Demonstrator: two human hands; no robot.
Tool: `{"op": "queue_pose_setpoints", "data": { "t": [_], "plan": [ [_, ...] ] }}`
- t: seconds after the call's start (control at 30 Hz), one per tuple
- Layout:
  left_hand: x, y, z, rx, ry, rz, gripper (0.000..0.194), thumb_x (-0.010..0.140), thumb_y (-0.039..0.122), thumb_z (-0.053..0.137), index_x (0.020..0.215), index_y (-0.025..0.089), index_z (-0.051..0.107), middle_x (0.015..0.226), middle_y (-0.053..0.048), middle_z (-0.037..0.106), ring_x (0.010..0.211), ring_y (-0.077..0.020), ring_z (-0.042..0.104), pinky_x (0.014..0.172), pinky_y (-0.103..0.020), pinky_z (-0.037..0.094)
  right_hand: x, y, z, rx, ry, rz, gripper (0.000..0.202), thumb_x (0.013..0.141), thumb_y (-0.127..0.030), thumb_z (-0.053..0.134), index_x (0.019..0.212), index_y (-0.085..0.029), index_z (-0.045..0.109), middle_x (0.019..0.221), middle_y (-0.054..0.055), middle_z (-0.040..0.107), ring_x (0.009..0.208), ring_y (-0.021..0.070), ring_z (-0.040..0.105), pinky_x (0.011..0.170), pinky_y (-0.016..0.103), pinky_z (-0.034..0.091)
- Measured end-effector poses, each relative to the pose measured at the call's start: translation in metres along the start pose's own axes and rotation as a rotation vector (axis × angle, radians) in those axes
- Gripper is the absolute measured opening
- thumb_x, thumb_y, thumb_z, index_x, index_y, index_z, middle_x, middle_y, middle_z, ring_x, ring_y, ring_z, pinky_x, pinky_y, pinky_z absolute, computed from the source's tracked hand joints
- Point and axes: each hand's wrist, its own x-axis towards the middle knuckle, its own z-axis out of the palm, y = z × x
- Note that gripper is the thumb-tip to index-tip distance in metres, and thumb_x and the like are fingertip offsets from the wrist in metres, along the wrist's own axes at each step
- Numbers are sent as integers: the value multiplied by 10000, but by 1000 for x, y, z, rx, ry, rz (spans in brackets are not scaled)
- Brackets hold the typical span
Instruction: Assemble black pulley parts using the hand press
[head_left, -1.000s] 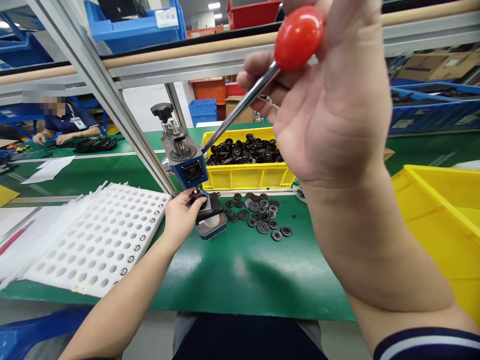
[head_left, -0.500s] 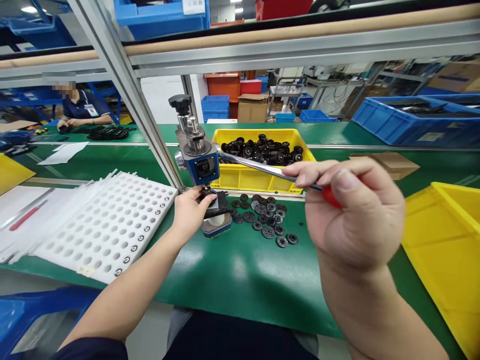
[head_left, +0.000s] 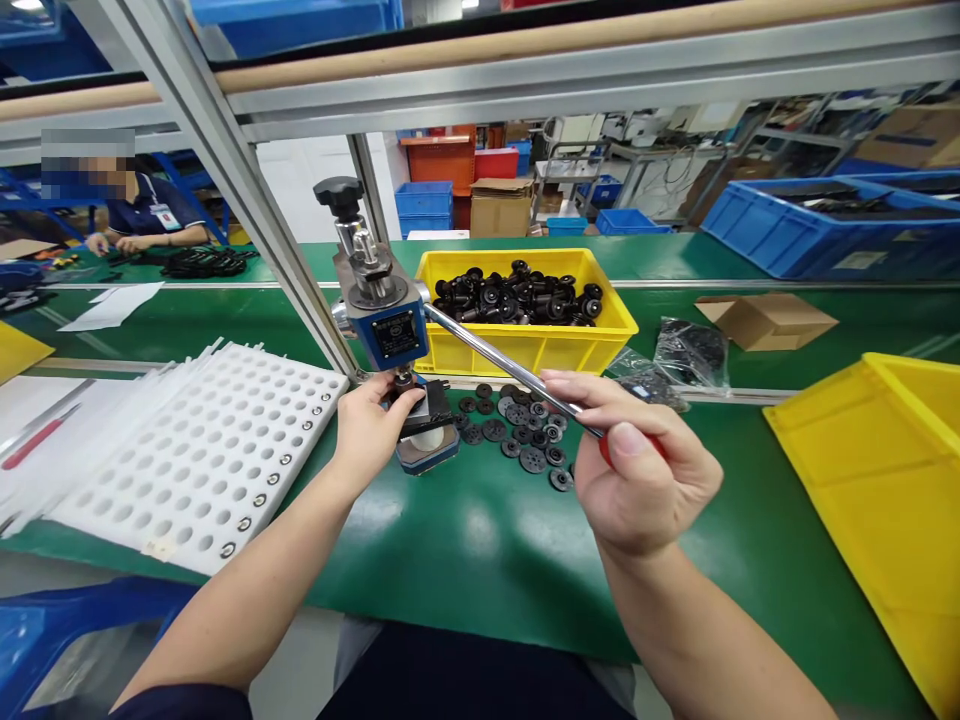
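Note:
A blue hand press [head_left: 392, 333] stands on the green bench, its long metal lever [head_left: 499, 357] slanting down to the right. My right hand [head_left: 637, 470] is closed around the lever's red grip [head_left: 628, 447]. Under the press ram, my left hand [head_left: 369, 425] pinches a small dark cylindrical part [head_left: 404, 383] on the press's black base plate [head_left: 435, 410]. My fingers hide some of that part. Several loose black gear-like discs [head_left: 533, 459] lie on the bench just right of the press.
Behind the press sits a yellow bin [head_left: 525, 350] full of black parts. To the left lies a white foam tray [head_left: 202, 450] with round holes, a few filled along its right edge. Another yellow bin [head_left: 870, 480] is at the right. Across the bench a co-worker [head_left: 150, 215] sits.
My right hand has pulled the lever lower and inward to the left. The left hand keeps its pinch on the part under the ram. The view has shifted slightly.

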Motion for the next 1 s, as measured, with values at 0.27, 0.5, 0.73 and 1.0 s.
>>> {"op": "queue_pose_setpoints", "data": {
  "t": [0.27,0.5,0.73,1.0],
  "plan": [
    [0,0,-1,67,8,53,274,795,351,708,1016,193,746,1004,-54,770,940,-239,699,901,-329,519,-13,18,-9,-57,-12,-65,218,847,-181,539,940,-234,729,1015,66,746,962,309,717,856,576,579],
    [0,-4,-2,101,15,58,280,802,376,700,1011,194,744,997,-51,769,932,-234,692,887,-323,513,-24,27,-10,-71,8,-116,264,863,-188,536,1019,-238,744,1034,65,746,964,297,718,838,533,589],
    [0,-3,-2,120,10,67,267,806,377,699,1004,205,746,995,-37,771,942,-230,694,894,-320,506,-40,40,-14,-96,-2,-115,303,867,-198,525,1078,-255,734,1060,70,739,977,298,716,820,527,596],
    [-1,-8,-1,99,4,65,281,811,395,704,1014,205,739,1014,-45,765,974,-237,695,929,-339,514,-55,57,-21,-152,-28,-118,330,871,-212,520,1134,-259,714,1059,85,734,971,287,714,805,507,602]
  ]
}}
